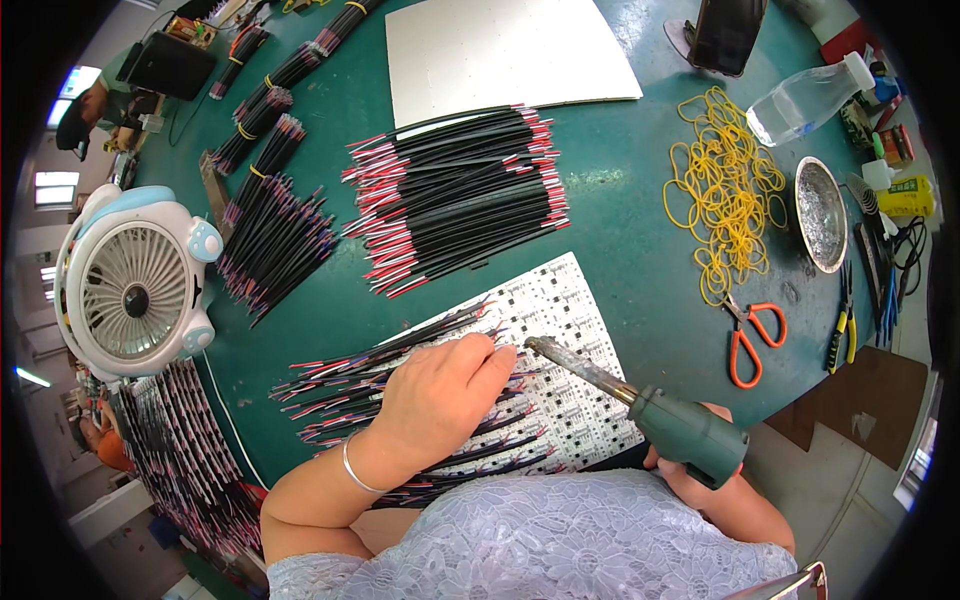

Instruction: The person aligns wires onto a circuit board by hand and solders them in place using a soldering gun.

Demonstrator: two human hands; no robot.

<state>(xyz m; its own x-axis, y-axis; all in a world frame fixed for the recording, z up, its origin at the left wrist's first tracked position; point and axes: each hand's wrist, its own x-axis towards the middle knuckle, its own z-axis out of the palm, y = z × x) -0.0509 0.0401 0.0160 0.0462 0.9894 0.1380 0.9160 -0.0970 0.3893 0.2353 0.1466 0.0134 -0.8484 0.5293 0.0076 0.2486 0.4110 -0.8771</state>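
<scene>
My left hand (440,392), with a bracelet at the wrist, is over a white circuit board panel (592,362) dotted with small black parts. Its thumb and finger are pressed together near the panel's middle; what they pinch is hidden beneath them. Black-sheathed wires (340,368) with red and white ends lie in rows across the panel's left part, under and beside this hand. In my right hand (690,486) is a green soldering gun (688,432). Its long metal barrel points left, with the tip close to my left fingertips, above the panel.
Beyond the panel lies a wire pile (470,190) beside a white board (510,50). Bundled wires (265,160) and a fan (135,290) are at left. On the right are yellow rubber bands (725,190), a metal bowl (822,215), orange-handled scissors (742,352), pliers (842,325) and a bottle (808,100).
</scene>
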